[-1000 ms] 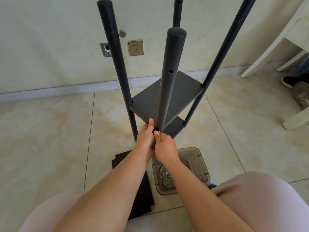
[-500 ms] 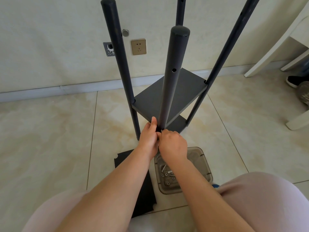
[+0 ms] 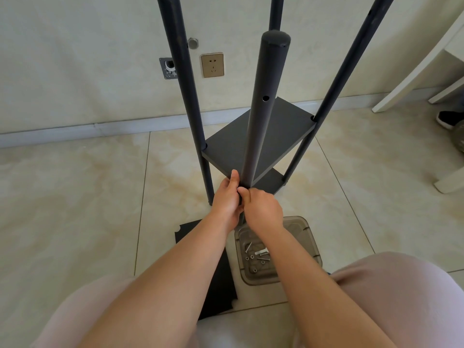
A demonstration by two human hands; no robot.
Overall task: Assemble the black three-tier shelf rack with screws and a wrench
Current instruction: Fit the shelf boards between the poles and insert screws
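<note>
- Black three-tier shelf rack (image 3: pixel 261 139), matt dark metal posts and flat dark boards: it stands on the pale marbled floor tiles (image 3: pixel 75 197) near the white skirting at the far wall. We count four round posts and two boards fitted between them.
- Near round black post (image 3: pixel 266 109), capped at the top, with an open screw hole partway down: it meets the near corner of the upper fitted shelf board (image 3: pixel 276 131) where our hands work.
- Left hand (image 3: pixel 227 199): curled round the near post at that corner, thumb up against the board edge, steadying the joint.
- Right hand (image 3: pixel 262 209): fingers bunched and pinching at the same joint. The item pinched is hidden, so we cannot tell whether it is a screw or the wrench.
- Loose flat black shelf panel (image 3: pixel 216 280) with notched corners: it lies on the tiles between our knees, not yet fitted.
- Smoky clear plastic tray (image 3: pixel 308 237): on the tiles just beside the loose panel, holding small silver screws and washers (image 3: pixel 258 254).
- Step in hand, as we judge it: fastening the near post to the upper board.
- Next move, as we judge it: seat the fastener squarely in its hole while the post is held true, then tighten it.
</note>
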